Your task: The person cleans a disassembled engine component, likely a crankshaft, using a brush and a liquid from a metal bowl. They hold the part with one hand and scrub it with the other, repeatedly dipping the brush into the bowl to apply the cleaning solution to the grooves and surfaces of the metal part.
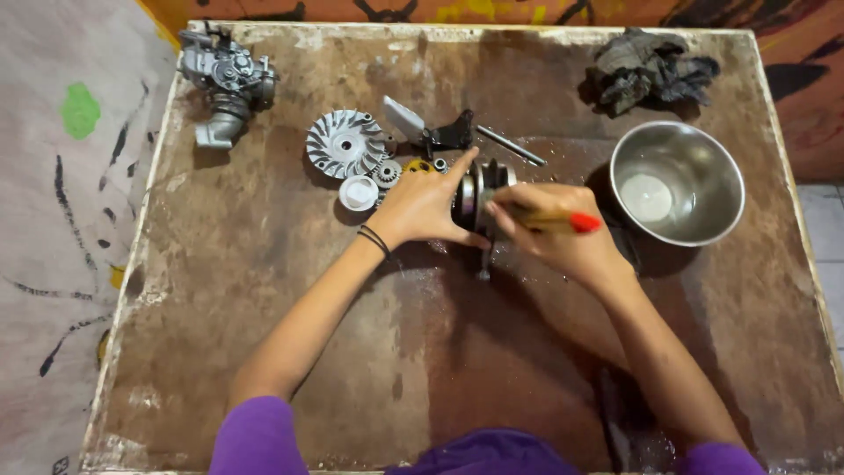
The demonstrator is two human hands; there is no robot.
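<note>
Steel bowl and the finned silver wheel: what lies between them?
In the head view, both hands: the left hand steadies a round metal part, the right hand holds a red-tipped tool, between bowl and wheel.

Small repair workshop: stained, worn worktable point(264, 290) bearing carburettor point(224, 79), finned engine wheel point(345, 142), gears point(387, 171), steel bowl point(703, 149), greasy rag point(651, 66).

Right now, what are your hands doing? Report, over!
Left hand steadies round metal engine part. Right hand grips red-handled tool against it. Gears beside the left hand, steel bowl to the right.
</note>
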